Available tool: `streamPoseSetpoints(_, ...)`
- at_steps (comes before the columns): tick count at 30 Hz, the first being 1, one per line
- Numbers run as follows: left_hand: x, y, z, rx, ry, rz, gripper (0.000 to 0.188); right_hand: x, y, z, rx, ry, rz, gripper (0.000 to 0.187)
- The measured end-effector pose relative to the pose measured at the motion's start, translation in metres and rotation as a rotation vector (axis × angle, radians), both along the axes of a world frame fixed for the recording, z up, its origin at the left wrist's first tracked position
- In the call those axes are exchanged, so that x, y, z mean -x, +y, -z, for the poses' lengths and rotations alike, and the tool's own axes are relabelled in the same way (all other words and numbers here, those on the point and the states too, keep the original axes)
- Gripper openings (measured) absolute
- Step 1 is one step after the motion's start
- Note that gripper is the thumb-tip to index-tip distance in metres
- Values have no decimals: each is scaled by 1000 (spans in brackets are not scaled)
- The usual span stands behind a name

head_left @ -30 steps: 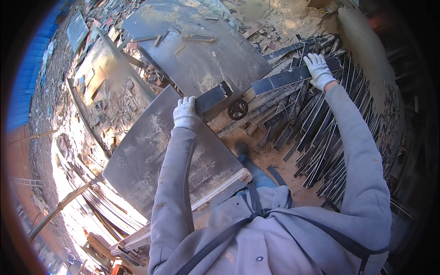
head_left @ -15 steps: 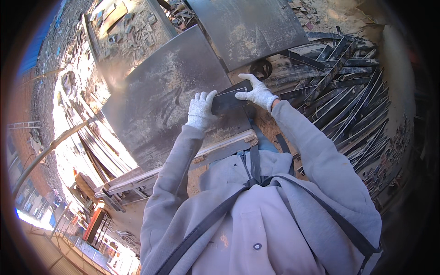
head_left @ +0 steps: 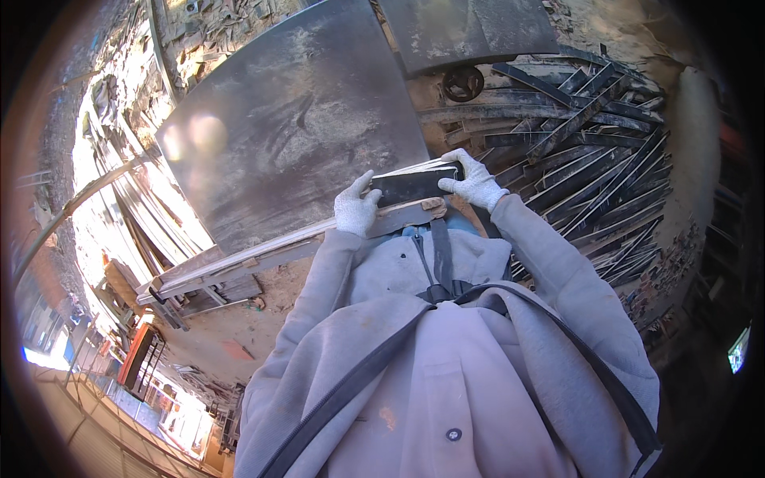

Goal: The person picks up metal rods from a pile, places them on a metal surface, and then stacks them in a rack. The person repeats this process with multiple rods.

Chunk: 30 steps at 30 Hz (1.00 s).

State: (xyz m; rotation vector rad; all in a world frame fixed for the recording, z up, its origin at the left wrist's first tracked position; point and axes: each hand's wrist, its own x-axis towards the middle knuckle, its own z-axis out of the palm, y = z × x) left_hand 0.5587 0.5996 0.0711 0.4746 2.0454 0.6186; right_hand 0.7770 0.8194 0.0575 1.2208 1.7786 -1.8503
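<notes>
My left hand [head_left: 356,207], in a pale knitted glove, grips the left end of a short dark board [head_left: 410,188] with a light-coloured edge. Around the board's right end close the gloved fingers of my right hand [head_left: 476,185]. It is held nearly level, close in front of my body, over the near right corner of a large dark, dusty tabletop [head_left: 295,135]. A long wooden rail [head_left: 263,253] runs along the tabletop's near edge, just below the board. I cannot tell whether the board touches the rail or the tabletop.
A second dark panel [head_left: 470,32] lies beyond, with a black handwheel [head_left: 462,83] below its edge. To the right spreads a heap of long dark strips [head_left: 594,151]. Sunlit strips [head_left: 139,211] lie in a pile at left, and scraps [head_left: 227,24] cover the ground at the back.
Both hands have drawn the board nearer to my body, toward the rail, and slightly right. Its pale edge shows more broadly now. My view of the tabletop has shifted too.
</notes>
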Motion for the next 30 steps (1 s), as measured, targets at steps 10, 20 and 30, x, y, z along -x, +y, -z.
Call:
streamPoseSetpoints(10,21,16,-18,101,-392,-180,38,9,5,-14,-205,-63,-344,69)
streamPoseSetpoints(20,37,19,-11,157,-159,251,43,19,0,-20,-185,-130,-453,67)
streamPoseSetpoints(30,17,9,-7,152,34,245,35,12,14,-13,-74,-20,-351,87)
